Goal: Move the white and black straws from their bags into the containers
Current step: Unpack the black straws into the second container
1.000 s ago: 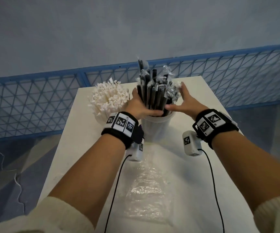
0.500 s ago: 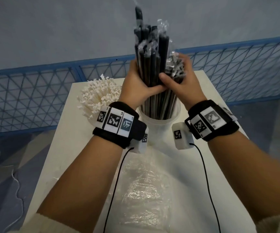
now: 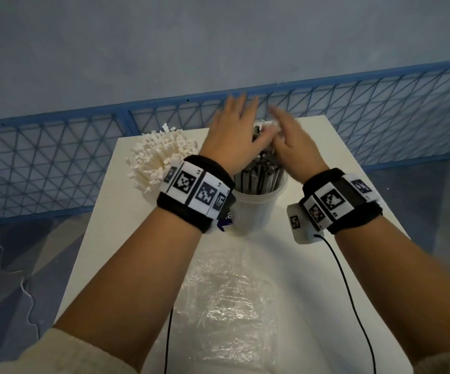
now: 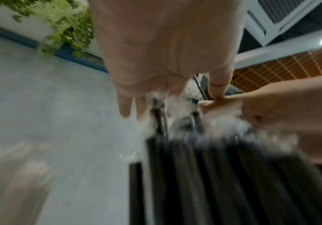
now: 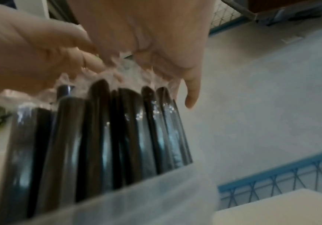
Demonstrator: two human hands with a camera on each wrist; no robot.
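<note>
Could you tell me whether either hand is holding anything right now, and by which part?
Nothing is gripped. The left hand and right hand lie open with straight fingers over the top ends of the black straws, which stand in the container.

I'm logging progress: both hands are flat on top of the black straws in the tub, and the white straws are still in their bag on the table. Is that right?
Not quite. The white straws are already standing in their own container, left of the tub, as the head view shows. The bag on the table lies flat. The rest holds: the left hand and right hand lie open over the black straws.
</note>
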